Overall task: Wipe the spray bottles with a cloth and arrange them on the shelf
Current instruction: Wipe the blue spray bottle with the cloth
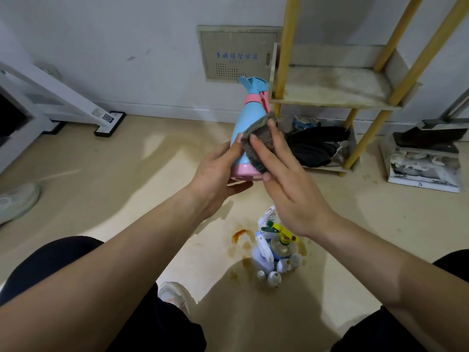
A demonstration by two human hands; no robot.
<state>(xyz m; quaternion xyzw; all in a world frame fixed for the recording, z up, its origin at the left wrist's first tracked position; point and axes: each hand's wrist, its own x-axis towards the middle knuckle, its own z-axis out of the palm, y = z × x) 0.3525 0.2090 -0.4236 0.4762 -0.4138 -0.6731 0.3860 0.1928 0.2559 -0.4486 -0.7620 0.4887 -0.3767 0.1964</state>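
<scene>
A: Left hand grips the spray bottle low down, thumb up the blue side, fingers curled under the pink base. Bottle is in the air, tilted, nozzle pointing away toward the wall, just in front of the shelf.

B: And the right hand?

A: Fingers flat and fairly straight, pressing the grey cloth onto the bottle's right side. It does not close around the cloth, which is only sandwiched between hand and bottle.

B: So wiping is under way, shelving not begun. Risks?

A: First, the cloth. With only pressure holding it, a fast stroke or a lifted palm could let it slide off and drop.

B: Onto what?

A: The cluster of bottles stands on the floor almost directly under the right wrist, beside a brown stain. A dropped cloth or bottle could topple them or pick up that dirt.

B: The grip itself?

A: Low hold on a smooth body. Pushing hard from the right could twist the bottle out of the left hand.

B: Anything near the shelf?

A: The trigger head sits close to the yellow post. A careless swing toward the tier could knock it.
</scene>
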